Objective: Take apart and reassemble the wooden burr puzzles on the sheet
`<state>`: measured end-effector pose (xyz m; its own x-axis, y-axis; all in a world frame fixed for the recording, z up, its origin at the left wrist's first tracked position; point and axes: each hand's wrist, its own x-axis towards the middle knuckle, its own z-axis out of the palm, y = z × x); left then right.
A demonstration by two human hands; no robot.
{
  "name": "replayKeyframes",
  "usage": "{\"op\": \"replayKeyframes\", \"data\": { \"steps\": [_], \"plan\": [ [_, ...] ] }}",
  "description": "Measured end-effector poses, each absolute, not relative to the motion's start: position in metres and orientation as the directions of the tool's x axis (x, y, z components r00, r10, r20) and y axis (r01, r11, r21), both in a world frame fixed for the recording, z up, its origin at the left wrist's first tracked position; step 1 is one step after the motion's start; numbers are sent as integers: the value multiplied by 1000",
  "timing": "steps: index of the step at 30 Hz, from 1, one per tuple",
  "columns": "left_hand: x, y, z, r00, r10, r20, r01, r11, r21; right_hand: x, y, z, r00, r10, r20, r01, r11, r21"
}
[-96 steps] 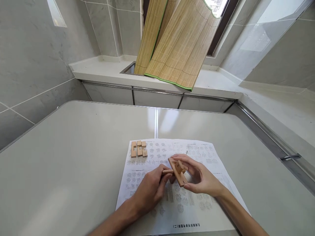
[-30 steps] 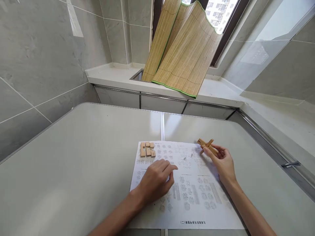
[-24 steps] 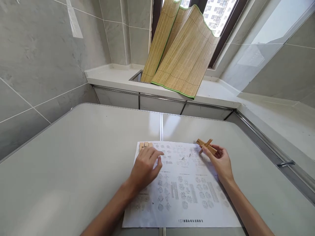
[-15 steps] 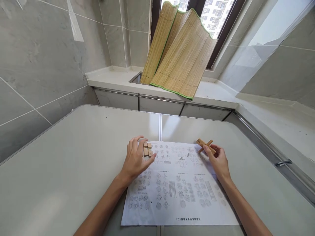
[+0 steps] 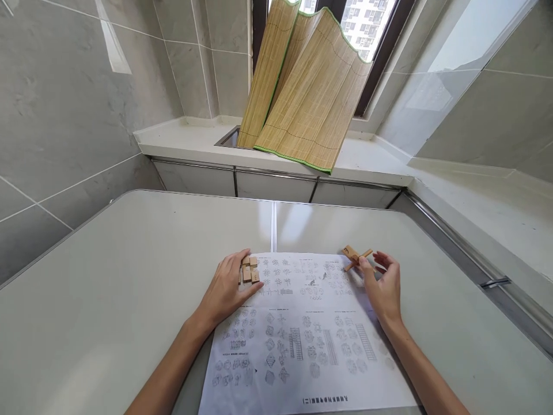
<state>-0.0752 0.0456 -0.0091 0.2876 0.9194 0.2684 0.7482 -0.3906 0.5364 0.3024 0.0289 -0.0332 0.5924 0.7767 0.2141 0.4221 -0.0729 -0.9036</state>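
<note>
A large white sheet of paper point(image 5: 371, 383) is laid on the pale desk point(image 5: 129, 276), close to its near edge, and it is crossed underneath by the middle seam point(image 5: 273, 225) of the desk. The sheet is covered with small printed drawings, and along its near edge a printed title point(image 5: 325, 400) is seen upside down. At the far left corner of the sheet, a compact group of small wooden blocks point(image 5: 249, 273) is placed. This group is partly surrounded by the left hand point(image 5: 222, 291), whose fingers are spread on the far left side while the thumb is kept apart, on the near side; whether the blocks are touched cannot be told. At the far right corner of the sheet, crossed wooden pieces point(image 5: 351, 253) are seen, with one end reaching past the far edge of the paper. They are partly covered by the thumb of the right hand point(image 5: 386, 288); its thumb and fingers are held apart with a gap between, and a firm contact cannot be confirmed. Beyond the far edge of the desk, a bamboo mat point(image 5: 311, 104) with green border is leaned on a white ledge point(image 5: 181, 135), before a window point(image 5: 367, 29).
</note>
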Motion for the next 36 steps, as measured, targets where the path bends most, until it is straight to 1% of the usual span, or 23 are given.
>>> {"op": "replayKeyframes", "data": {
  "steps": [3,5,7,10,13,16,20,24,27,29,31,33,36],
  "plan": [
    [-78,48,-11,271,927,258,743,-372,556,292,24,-25,586,742,327,500,-13,-866],
    [-79,50,-12,253,938,235,743,-344,574,283,20,-20,507,710,489,605,110,-788],
    [-79,50,-12,251,944,214,737,-330,590,274,16,-17,411,706,577,645,223,-731],
    [-80,51,-12,284,934,219,720,-358,595,262,11,-15,296,738,606,646,312,-696],
    [-78,49,-10,311,917,249,706,-398,586,257,8,-15,248,744,620,692,312,-651],
    [-72,44,-6,340,896,287,682,-445,580,257,7,-13,231,717,658,742,307,-596],
    [-52,30,2,440,844,305,616,-531,581,256,6,-11,193,677,710,750,365,-552],
    [-28,11,5,556,774,304,532,-612,585,251,2,-10,105,653,750,733,459,-502],
    [-17,2,3,605,742,288,502,-636,585,246,0,-10,-37,689,724,667,557,-495],
    [-13,-1,1,625,730,278,499,-647,577,243,-1,-10,-154,731,665,609,600,-519],
    [-12,-1,-1,635,724,271,503,-653,566,240,-1,-11,-231,773,591,573,599,-559],
    [-12,1,-1,640,721,267,506,-656,560,240,1,-12,-235,824,515,556,548,-624],
    [-12,1,0,640,721,267,514,-659,550,241,4,-14,-105,912,397,538,388,-748]
  ]
}}
